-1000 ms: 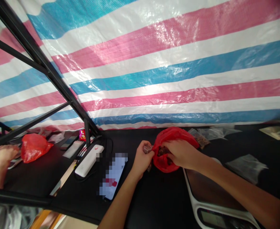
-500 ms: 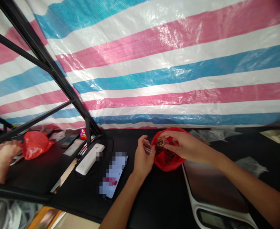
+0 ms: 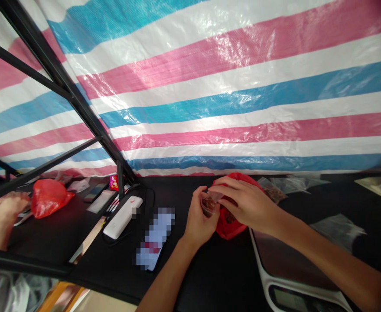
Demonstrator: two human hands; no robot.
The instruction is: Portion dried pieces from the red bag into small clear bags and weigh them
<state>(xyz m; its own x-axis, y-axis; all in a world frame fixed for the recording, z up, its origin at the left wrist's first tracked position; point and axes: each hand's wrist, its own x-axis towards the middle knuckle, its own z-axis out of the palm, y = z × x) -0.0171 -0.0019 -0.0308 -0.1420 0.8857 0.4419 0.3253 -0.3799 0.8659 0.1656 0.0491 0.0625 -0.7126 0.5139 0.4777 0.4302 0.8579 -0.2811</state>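
Observation:
My left hand (image 3: 200, 221) grips a small clear plastic bag (image 3: 209, 204), its mouth turned up and brown bits showing inside. My right hand (image 3: 242, 199) is closed on a small translucent scoop-like piece (image 3: 215, 198), tipped at the bag's mouth; its exact kind is not clear. Beneath and behind my right hand, an opened red plastic bag (image 3: 232, 229) holds more small brown pieces, partly covered by my fingers. The red bag stands against the far left corner of a metal-topped scale (image 3: 284, 255), whose display faces me.
Clear bags (image 3: 289, 184) lie along the back, one with brown contents (image 3: 273, 190); another bag (image 3: 340, 229) lies right of the scale. A phone (image 3: 156, 240) and white power bank (image 3: 122, 217) sit left. Beyond the black frame (image 3: 79, 112), another person's hands (image 3: 11, 206) are near a red bag (image 3: 49, 197).
My right hand has moved left from over the red bag to the clear bag's mouth, tipping the scoop-like piece. My left hand has shifted slightly right; more brown bits show in its bag.

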